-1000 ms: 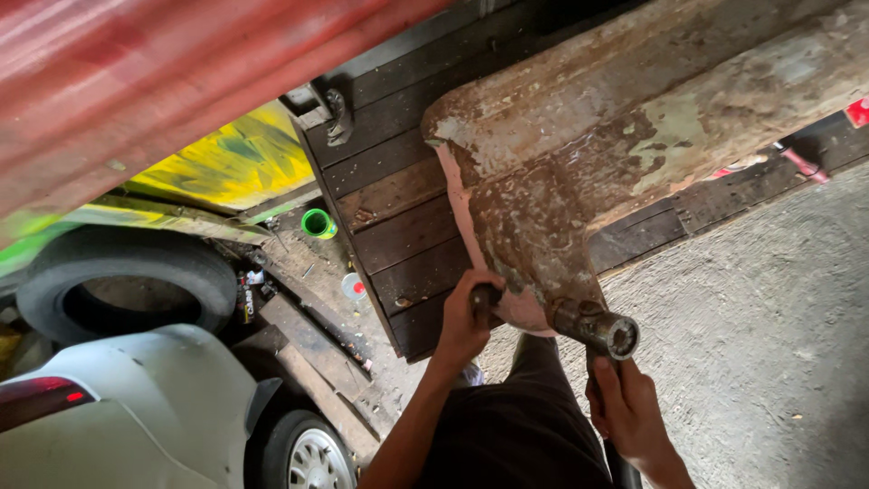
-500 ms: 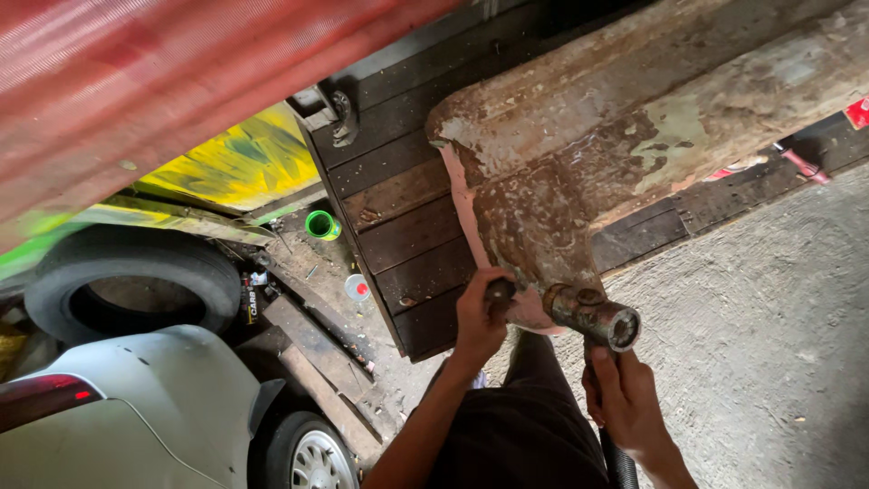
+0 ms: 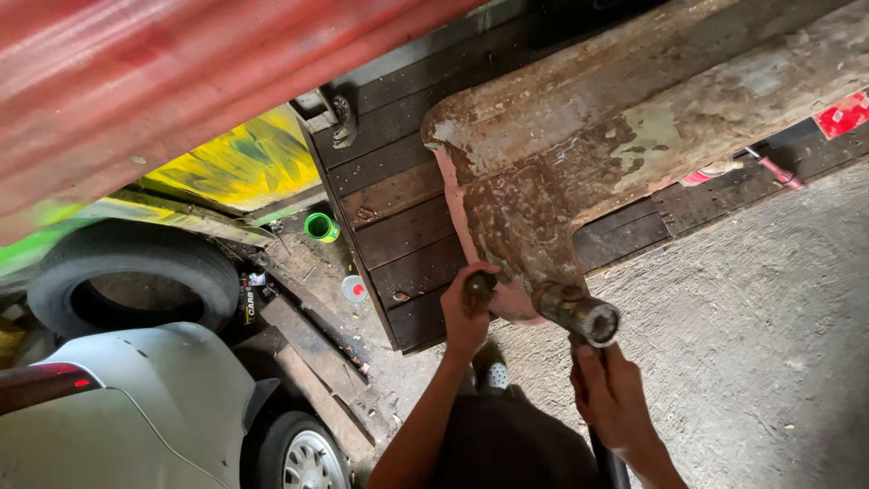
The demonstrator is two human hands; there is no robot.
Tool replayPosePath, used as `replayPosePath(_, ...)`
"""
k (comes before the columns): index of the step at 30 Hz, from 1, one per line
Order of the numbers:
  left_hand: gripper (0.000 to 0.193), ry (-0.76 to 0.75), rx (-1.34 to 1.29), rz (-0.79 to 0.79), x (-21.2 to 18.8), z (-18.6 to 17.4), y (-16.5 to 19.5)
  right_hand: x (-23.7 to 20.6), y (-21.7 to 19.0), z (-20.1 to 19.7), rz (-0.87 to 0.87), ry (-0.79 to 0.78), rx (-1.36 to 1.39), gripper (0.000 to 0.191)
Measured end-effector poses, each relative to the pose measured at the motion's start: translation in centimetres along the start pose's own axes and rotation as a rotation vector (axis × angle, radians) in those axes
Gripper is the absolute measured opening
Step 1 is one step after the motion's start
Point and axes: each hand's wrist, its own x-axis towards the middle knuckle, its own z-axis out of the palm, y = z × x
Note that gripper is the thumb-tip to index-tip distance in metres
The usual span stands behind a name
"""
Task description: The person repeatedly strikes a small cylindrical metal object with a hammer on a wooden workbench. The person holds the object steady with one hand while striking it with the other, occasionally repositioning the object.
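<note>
While the rusty metal panel (image 3: 579, 172) lies tilted across the dark wooden platform (image 3: 398, 226), its narrow lower end overhangs the platform's near edge, and that end is where the work is. The left hand (image 3: 466, 312) is closed tight round a dark stubby handle (image 3: 477, 286) pressed against the panel's pinkish underside edge. The right hand (image 3: 611, 394) is wrapped fully round a dark shaft (image 3: 608, 457) that runs down out of view; above the fist sits a rusty cylindrical head (image 3: 579, 312) touching the panel's lower tip. Whether shaft and head are one tool I cannot tell for certain, though they line up. Judgement: the step in hand looks like working the panel's lower tip, one hand steadying and the other driving the head. The next move would call for a firm brace from the left hand and for keeping the head square to the tip, since the rusted edge looks thin. Left of the panel, beyond the platform, stand a green cup (image 3: 320, 226), loose planks (image 3: 308, 349), a tyre (image 3: 127, 276) and a white car (image 3: 136, 407); right of the panel is bare concrete floor (image 3: 769, 326).
</note>
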Motion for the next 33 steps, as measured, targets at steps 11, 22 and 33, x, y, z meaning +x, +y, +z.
replayPosePath(11, 0.04, -0.026, -0.117, -0.007, -0.4, -0.2, -1.7, -0.7, 2.2, -0.3, 0.045, -0.069, 0.031, 0.024)
replayPosePath(22, 0.043, -0.103, -0.164, -0.013, 0.0, -1.0, -2.4, -0.6, 0.0, 4.2, 0.027, -0.228, -0.177, 0.049)
replayPosePath(33, 0.047, -0.213, -0.301, 0.002, 0.1, -2.9, -2.3, -2.1, -4.2, 7.7, -0.05, -0.372, -0.326, 0.054)
